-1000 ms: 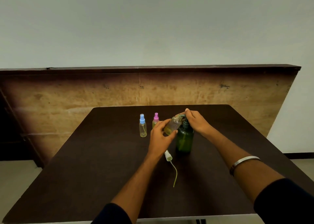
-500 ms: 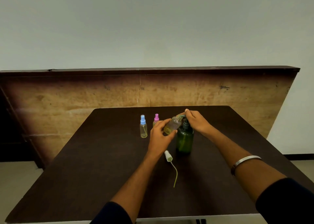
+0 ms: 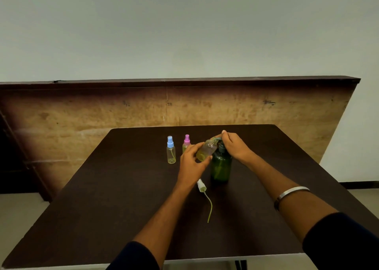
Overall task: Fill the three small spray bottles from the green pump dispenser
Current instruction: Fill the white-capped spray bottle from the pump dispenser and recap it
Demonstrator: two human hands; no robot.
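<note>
The green pump dispenser stands upright near the table's middle. My right hand rests on its pump head, fingers curled over the top. My left hand grips an uncapped small clear bottle, tilted with its mouth at the pump nozzle; yellowish liquid sits in its lower part. That bottle's white spray cap with its long dip tube lies on the table in front of the dispenser. A blue-capped spray bottle and a pink-capped spray bottle stand upright to the left, both holding yellowish liquid.
The dark brown table has its far edge just behind the bottles and its near edge at the frame's bottom. A wooden panel runs behind the table. Floor shows at the left and right.
The hands, tilted bottle and dispenser keep the same pose throughout; only the camera view drifts slightly.
</note>
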